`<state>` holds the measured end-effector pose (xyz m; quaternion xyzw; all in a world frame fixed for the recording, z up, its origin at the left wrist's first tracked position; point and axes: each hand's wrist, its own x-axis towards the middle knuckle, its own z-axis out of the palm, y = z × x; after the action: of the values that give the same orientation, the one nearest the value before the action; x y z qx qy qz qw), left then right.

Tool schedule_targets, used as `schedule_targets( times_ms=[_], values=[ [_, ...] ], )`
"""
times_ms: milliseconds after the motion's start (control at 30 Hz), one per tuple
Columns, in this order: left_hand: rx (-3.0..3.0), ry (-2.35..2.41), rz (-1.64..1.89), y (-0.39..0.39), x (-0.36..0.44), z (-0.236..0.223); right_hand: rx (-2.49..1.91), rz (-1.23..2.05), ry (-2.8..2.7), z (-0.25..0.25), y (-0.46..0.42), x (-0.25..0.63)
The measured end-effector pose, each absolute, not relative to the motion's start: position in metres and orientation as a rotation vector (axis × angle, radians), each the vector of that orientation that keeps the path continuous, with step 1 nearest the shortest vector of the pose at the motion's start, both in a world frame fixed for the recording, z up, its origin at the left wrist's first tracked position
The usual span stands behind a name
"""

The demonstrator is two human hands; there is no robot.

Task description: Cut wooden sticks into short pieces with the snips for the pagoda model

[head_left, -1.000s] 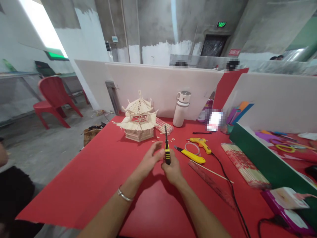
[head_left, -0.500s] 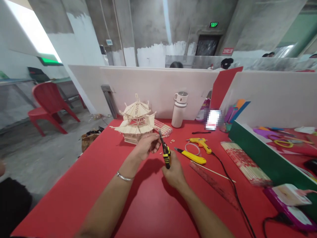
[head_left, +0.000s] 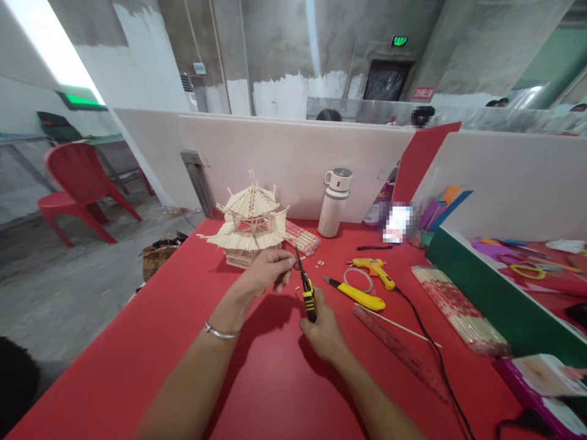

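My left hand (head_left: 266, 272), with a bracelet at its wrist, is closed in a pinch on a thin wooden stick that its fingers mostly hide. Close to those fingertips are the narrow dark jaws of the pliers (head_left: 308, 296), which have black and yellow handles. My right hand (head_left: 324, 327) is wrapped round these handles, jaws pointing up and away from me. Just behind my left hand stands a small pagoda model (head_left: 252, 223) built of pale wooden sticks, with two tiers of roof. Several short stick offcuts (head_left: 320, 263) lie beyond the pliers.
On the red table (head_left: 275, 391) lie a yellow glue gun (head_left: 373, 269) with a black cord, a yellow utility knife (head_left: 360, 296), a ruler (head_left: 398, 351) and bundled sticks (head_left: 458, 308). A white flask (head_left: 333, 205) stands at the back by a white partition (head_left: 275, 153). A green divider (head_left: 499, 281) runs along the right.
My view has shifted slightly. The pliers have dropped a little toward me, and the left fingers have moved slightly back from the jaws. Both hands keep their grip.
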<state>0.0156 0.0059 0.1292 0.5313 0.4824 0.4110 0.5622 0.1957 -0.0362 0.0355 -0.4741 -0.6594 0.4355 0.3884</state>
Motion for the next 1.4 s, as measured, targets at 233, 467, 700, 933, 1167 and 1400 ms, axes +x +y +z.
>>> schedule_targets(
  times_ms=[233,467,700,933,1167,1400],
  values=[
    [1.544,1.370,0.892,0.001,0.017,0.139,-1.060,1.369,-1.595,0.031,-0.038,0.194],
    [1.871,1.558,0.788,-0.007,0.016,0.148,-0.996,1.644,-1.467,0.033,-0.041,0.193],
    [2.100,1.623,0.776,-0.009,0.017,0.152,-1.019,1.728,-1.422,0.038,-0.043,0.193],
    [2.176,1.657,0.741,-0.009,0.019,0.151,-1.064,1.724,-1.401,0.045,-0.044,0.191],
    [2.277,1.696,0.690,-0.010,0.020,0.148,-1.029,1.699,-1.417,0.047,-0.044,0.191],
    [2.328,1.747,0.621,-0.012,0.023,0.148,-1.163,1.732,-1.423,0.059,-0.045,0.197]
  ],
)
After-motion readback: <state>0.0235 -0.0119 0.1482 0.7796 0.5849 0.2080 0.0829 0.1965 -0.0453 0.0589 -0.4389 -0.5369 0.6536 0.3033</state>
